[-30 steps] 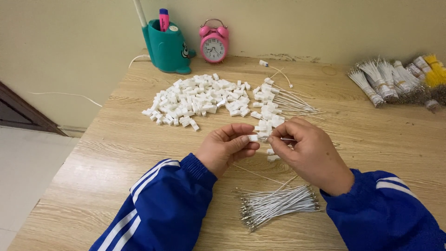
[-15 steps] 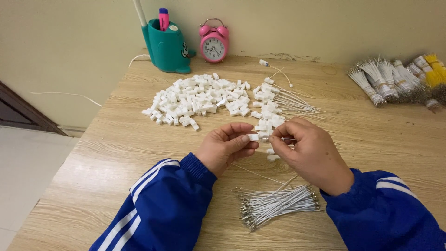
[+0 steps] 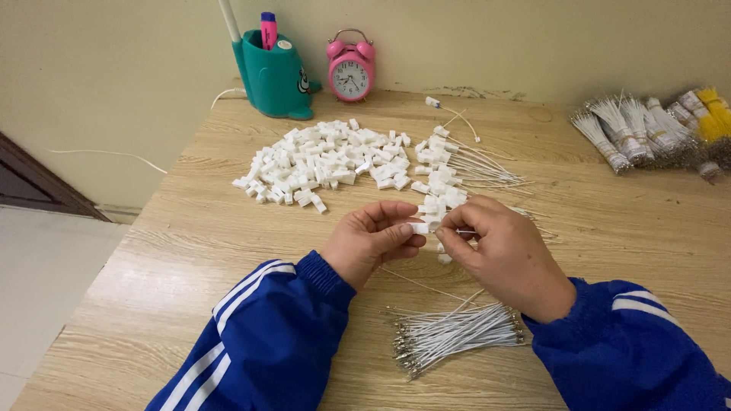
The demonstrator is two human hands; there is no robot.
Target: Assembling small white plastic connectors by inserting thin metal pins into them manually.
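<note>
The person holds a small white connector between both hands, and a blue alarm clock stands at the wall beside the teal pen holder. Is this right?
Not quite: the clock is pink, not blue, as the head view shows. It does stand at the wall beside the teal pen holder, and both hands hold the white connector.

Small white connector [image 3: 419, 227]: mostly covered by the left hand's [image 3: 373, 242] fingertips; its shape cannot be told.
Thin wire [image 3: 466, 231]: only a short stretch shows, the rest is behind the right hand [image 3: 502, 255].
Wire bundles [image 3: 655, 133]: cut off by the right edge.
Clock [image 3: 351, 71] face: too small to read.
Sleeves: cut off by the bottom edge.
</note>
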